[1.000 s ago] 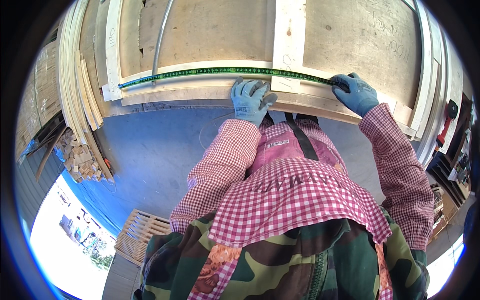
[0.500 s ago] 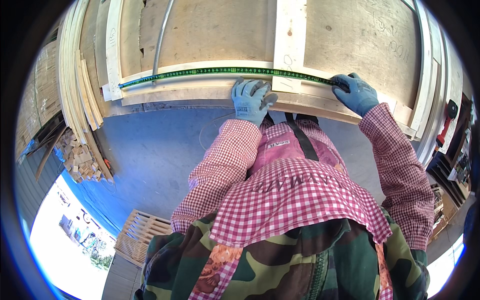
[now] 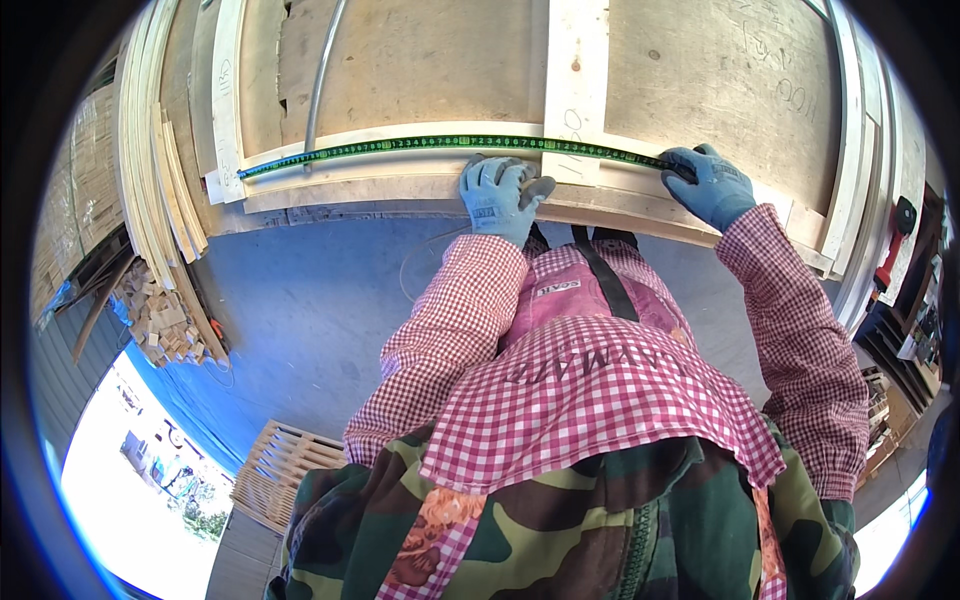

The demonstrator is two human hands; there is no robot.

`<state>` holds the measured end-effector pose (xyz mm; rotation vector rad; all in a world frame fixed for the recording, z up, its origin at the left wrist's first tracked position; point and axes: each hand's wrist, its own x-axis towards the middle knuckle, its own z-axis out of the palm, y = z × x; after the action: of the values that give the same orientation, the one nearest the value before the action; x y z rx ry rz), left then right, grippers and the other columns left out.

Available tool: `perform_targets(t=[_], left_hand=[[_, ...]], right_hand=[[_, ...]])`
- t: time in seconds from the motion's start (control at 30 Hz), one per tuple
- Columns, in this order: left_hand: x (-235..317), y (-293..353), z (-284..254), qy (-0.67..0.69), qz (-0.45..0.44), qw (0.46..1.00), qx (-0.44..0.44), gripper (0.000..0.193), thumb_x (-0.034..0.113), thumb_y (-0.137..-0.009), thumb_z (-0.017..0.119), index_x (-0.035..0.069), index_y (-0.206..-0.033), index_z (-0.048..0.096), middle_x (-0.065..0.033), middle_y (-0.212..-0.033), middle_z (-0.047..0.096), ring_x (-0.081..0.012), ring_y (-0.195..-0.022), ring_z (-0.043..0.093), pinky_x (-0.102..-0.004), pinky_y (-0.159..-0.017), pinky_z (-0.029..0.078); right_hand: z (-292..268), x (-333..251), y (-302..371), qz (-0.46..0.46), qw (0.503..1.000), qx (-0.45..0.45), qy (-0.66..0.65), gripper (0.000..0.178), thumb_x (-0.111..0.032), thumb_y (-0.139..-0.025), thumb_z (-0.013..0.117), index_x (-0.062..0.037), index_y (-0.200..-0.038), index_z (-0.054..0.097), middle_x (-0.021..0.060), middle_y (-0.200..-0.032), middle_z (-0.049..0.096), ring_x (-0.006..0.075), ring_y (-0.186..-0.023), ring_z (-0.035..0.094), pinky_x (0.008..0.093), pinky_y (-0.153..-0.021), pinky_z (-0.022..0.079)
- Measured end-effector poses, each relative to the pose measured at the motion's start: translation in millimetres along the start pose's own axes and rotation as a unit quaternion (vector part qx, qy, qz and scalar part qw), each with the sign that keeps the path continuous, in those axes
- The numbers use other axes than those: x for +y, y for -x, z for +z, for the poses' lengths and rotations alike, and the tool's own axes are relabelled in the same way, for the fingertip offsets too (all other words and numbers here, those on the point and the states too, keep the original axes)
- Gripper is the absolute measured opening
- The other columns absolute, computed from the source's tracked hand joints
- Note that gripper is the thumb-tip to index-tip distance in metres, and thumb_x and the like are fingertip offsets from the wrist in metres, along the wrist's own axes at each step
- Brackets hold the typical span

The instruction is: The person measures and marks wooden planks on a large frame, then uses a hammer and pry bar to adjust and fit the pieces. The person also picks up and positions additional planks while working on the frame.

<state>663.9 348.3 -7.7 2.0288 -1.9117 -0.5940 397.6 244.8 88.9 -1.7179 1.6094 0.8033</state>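
A green-and-black tape measure (image 3: 420, 143) lies along the pale front board (image 3: 350, 175) of a large wooden panel. Its far-left end reaches the left upright slat. My right hand (image 3: 715, 188), in a blue-grey glove, closes on the tape's right end; its case is hidden or not discernible. My left hand (image 3: 500, 200), gloved alike, rests at the front board's edge just below the tape, fingers bent over the wood and thumb held apart to the right. Nothing shows in its grasp. A wide cross slat (image 3: 577, 80) with pencil marks crosses the panel between my hands.
A grey metal tube (image 3: 325, 75) or hose lies across the panel's left part. Long wood strips (image 3: 150, 130) and a heap of offcuts (image 3: 162, 325) stand at the left. A wooden pallet (image 3: 280, 475) sits lower left. A red-and-black tool (image 3: 893, 245) is at the right.
My left hand has shifted slightly, and its thumb stands a little further from the fingers. The right hand and the tape stay almost where they were.
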Motion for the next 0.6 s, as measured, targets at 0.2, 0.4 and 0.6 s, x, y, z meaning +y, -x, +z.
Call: perform_targets(t=[0.2, 0.4, 0.6], left_hand=[[2.5, -3.0, -4.5, 0.008, -0.009, 1.000, -0.010, 0.026, 0.026, -0.071, 0.077, 0.017, -0.094, 0.070, -0.0019, -0.108, 0.060, -0.0262, -0.116, 0.046, -0.0474, -0.106, 0.028], [1.9, -3.3, -5.6, 0.003, -0.005, 1.000, -0.007, 0.023, 0.028, -0.072, 0.076, 0.017, -0.092, 0.070, -0.0017, -0.106, 0.061, -0.0263, -0.115, 0.047, -0.0466, -0.104, 0.030], [4.3, -4.0, -7.9, -0.007, -0.004, 1.000, -0.002, 0.024, 0.027, -0.071, 0.077, 0.017, -0.091, 0.070, -0.0018, -0.106, 0.061, -0.0266, -0.114, 0.048, -0.0461, -0.103, 0.031]], right_hand=[[-1.7, -1.2, 0.1, 0.003, 1.000, -0.005, 0.006, 0.043, -0.049, -0.091, 0.049, -0.0291, -0.128, 0.056, 0.0078, -0.121, 0.055, 0.0253, -0.115, 0.056, 0.0408, -0.100, 0.044], [0.4, 0.9, -1.7, -0.001, 1.000, -0.002, 0.003, 0.042, -0.048, -0.091, 0.049, -0.0292, -0.127, 0.056, 0.0079, -0.121, 0.055, 0.0256, -0.115, 0.056, 0.0402, -0.100, 0.044], [-2.7, -0.5, -2.2, 0.000, 1.000, -0.005, 0.000, 0.042, -0.048, -0.090, 0.050, -0.0298, -0.127, 0.057, 0.0075, -0.120, 0.055, 0.0258, -0.114, 0.056, 0.0399, -0.099, 0.044]])
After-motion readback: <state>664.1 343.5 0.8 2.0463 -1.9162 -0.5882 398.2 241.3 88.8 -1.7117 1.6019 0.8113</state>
